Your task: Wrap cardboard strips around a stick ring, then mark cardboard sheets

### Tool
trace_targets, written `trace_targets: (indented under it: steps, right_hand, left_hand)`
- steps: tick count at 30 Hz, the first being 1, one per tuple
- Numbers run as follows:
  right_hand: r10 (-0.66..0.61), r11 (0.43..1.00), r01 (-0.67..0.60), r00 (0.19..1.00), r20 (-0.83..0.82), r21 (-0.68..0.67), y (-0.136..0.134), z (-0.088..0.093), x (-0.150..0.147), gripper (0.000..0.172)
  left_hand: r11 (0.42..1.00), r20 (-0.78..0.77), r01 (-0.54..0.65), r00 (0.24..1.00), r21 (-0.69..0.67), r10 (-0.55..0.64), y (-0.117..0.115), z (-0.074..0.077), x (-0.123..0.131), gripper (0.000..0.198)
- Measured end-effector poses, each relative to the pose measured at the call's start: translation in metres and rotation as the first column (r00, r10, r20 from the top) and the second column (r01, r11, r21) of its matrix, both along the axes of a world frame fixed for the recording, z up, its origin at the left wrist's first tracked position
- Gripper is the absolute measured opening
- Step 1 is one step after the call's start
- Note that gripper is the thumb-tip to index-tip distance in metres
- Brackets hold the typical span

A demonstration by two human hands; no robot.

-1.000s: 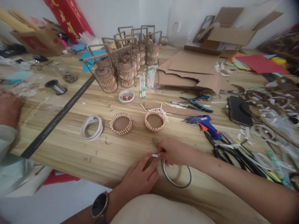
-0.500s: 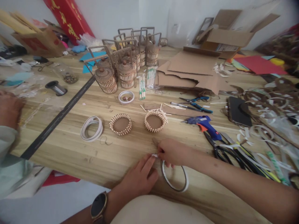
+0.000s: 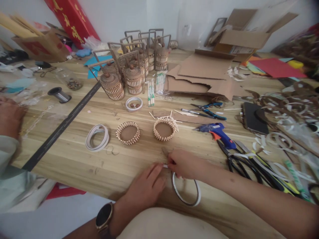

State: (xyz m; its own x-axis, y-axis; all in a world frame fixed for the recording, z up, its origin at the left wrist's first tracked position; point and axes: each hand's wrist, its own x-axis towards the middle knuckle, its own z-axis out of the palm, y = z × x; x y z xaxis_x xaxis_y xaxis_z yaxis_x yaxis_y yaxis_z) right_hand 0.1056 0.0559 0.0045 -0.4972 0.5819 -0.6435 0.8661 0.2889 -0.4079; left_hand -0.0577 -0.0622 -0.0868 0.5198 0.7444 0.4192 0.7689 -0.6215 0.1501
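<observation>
My left hand (image 3: 148,186) lies on the table with its fingers stretched out, the fingertips at the end of a narrow white strip (image 3: 165,165). Just right of it, my right hand (image 3: 180,162) is closed in a pinch on the strip; the exact grip is hidden. A short brown piece (image 3: 164,151) sticks out past its fingers, too blurred to name. The strip seems to run into a loose white and dark coil (image 3: 198,196) below my right hand. Farther off stand two small round stick-walled baskets (image 3: 128,133) (image 3: 163,130) with brown bottoms.
A white tape roll (image 3: 97,137) lies left. On the right are a blue glue gun (image 3: 219,131), pliers (image 3: 209,109), scissors (image 3: 236,166) and a phone (image 3: 254,118). Lidded baskets (image 3: 112,86), cardboard (image 3: 204,71) and a box (image 3: 244,36) stand behind. Another person's hand (image 3: 10,116) rests at far left.
Both hands stay almost in place. My left hand has shifted very slightly left, and a bit more of the white strip shows between the hands.
</observation>
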Motion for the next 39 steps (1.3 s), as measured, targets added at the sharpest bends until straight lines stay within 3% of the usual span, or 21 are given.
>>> trace_targets:
  steps: [5,8,15,23,39]
  right_hand:
    - [0.037,0.999,-0.037,0.999,0.008,0.02,0.0,-0.006,0.004,0.017]
    - [0.052,0.999,-0.052,0.999,0.008,0.015,0.0,-0.008,0.006,0.017]
    - [0.04,0.997,-0.041,0.999,-0.028,-0.064,0.003,-0.004,0.011,0.02]
    - [0.011,0.992,-0.022,0.996,-0.087,-0.127,0.009,-0.008,0.017,0.016]
    - [0.109,0.987,-0.095,0.988,0.106,-0.127,0.005,-0.001,0.003,0.027]
  left_hand:
    - [0.962,0.092,-0.041,0.993,-0.27,0.068,0.021,0.019,0.003,0.018]
    - [0.93,0.118,-0.042,0.989,-0.364,0.091,0.031,0.025,0.01,0.015]
    - [0.934,0.161,-0.041,0.981,-0.356,0.105,0.035,0.021,0.017,0.015]
    - [0.897,0.236,-0.037,0.959,-0.441,0.156,0.036,0.024,0.013,0.021]
    - [0.845,0.212,-0.045,0.96,-0.532,0.184,0.035,0.022,0.005,0.013]
